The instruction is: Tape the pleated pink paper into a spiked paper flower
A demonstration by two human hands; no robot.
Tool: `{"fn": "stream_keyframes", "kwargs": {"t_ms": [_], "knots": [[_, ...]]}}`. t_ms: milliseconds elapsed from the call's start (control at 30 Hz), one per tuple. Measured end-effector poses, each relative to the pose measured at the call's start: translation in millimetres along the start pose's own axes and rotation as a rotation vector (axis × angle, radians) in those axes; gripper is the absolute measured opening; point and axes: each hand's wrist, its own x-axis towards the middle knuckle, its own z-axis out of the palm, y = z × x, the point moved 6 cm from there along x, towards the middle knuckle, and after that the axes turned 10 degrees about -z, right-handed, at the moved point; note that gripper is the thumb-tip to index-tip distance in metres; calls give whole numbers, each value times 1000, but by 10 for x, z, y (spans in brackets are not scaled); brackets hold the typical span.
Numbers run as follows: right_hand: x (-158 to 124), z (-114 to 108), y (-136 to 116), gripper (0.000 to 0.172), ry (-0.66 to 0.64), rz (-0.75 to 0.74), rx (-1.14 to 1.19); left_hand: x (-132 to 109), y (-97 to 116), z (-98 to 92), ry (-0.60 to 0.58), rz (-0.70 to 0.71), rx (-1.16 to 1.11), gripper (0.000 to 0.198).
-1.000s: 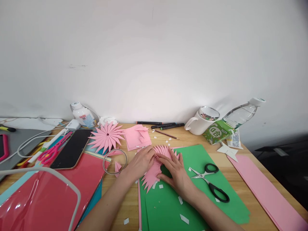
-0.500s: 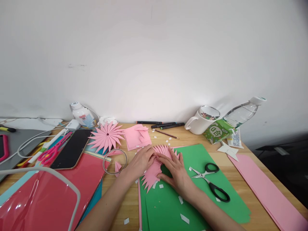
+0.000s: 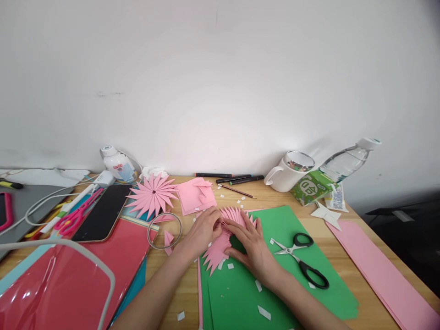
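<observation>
Both my hands rest on a half-fanned pink paper flower point(image 3: 220, 250) lying at the near left corner of a green paper sheet point(image 3: 285, 275). My left hand point(image 3: 202, 231) pinches the pointed pink petals near the fan's centre, fingers curled together. My right hand point(image 3: 252, 245) lies flat over the flower's right side, fingers spread and pressing it down. A finished pink paper flower point(image 3: 153, 195) lies to the left, further back. Black-handled scissors point(image 3: 302, 259) sit on the green sheet just right of my right hand.
A wire ring point(image 3: 164, 230), pink folded squares point(image 3: 195, 195), phone point(image 3: 103, 213), pink scissors point(image 3: 74, 215) and glossy red sheets point(image 3: 62, 279) lie left. At the back stand a glue bottle point(image 3: 117, 165), pens point(image 3: 237, 178), white mug point(image 3: 288, 172), green carton point(image 3: 311, 188) and water bottle point(image 3: 347, 162). Pink strips point(image 3: 381, 275) lie right.
My left hand's fingers have shifted slightly on the petals near the fan's centre. The right hand and everything else on the table stay where they were.
</observation>
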Motion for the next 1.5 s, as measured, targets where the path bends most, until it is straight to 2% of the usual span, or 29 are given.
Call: {"fn": "stream_keyframes", "kwargs": {"t_ms": [200, 333, 433, 533, 633, 700, 1133, 1500], "knots": [[-10, 11, 4, 48, 12, -11, -4, -25, -26, -79, -40, 8, -18, 22], [-12, -3, -10, 44, 23, -21, -8, -80, -4, -224, 20, 19, 37, 16], [-12, -14, -16, 42, 27, -23, -12, -183, 89, -243, 13, 128, 259, 23], [-14, -15, -22, 43, 30, -29, -12, -325, 172, -167, -10, 300, 553, 19], [-15, -1, -18, 43, 17, -22, -8, -426, 201, -98, 21, 423, 680, 21], [-14, 2, -14, 43, 14, -17, -7, -450, 195, -61, 41, 455, 721, 24], [-17, -13, -17, 44, 54, -25, -15, -431, 155, 8, 13, 411, 729, 29], [-17, -14, -12, 43, 44, -25, -22, -442, 138, 13, 56, 442, 731, 28]]}}
